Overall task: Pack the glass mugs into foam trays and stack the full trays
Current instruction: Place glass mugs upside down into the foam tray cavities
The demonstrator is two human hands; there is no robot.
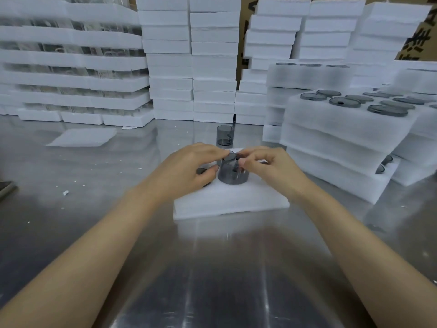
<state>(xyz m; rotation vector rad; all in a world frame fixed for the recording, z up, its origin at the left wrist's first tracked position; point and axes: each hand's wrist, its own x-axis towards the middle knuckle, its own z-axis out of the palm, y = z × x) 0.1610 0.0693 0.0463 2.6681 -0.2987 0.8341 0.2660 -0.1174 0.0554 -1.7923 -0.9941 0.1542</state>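
A white foam tray (pixel 231 200) lies on the steel table in front of me. A smoky grey glass mug (pixel 233 175) stands partly sunk into it near the middle. My left hand (pixel 189 165) grips the mug's left side and rim with curled fingers. My right hand (pixel 267 165) pinches the mug's rim from the right. Another dark round shape shows in the tray under my left hand. A second grey mug (pixel 224 135) stands upright on the table just behind the tray.
Filled foam trays (pixel 340 129) with grey mugs are stacked at the right. Tall piles of empty foam trays (pixel 191 67) line the back, with more stacks (pixel 71 67) at the left. A loose foam sheet (pixel 82 137) lies at left. The steel table (pixel 212 268) spreads toward me.
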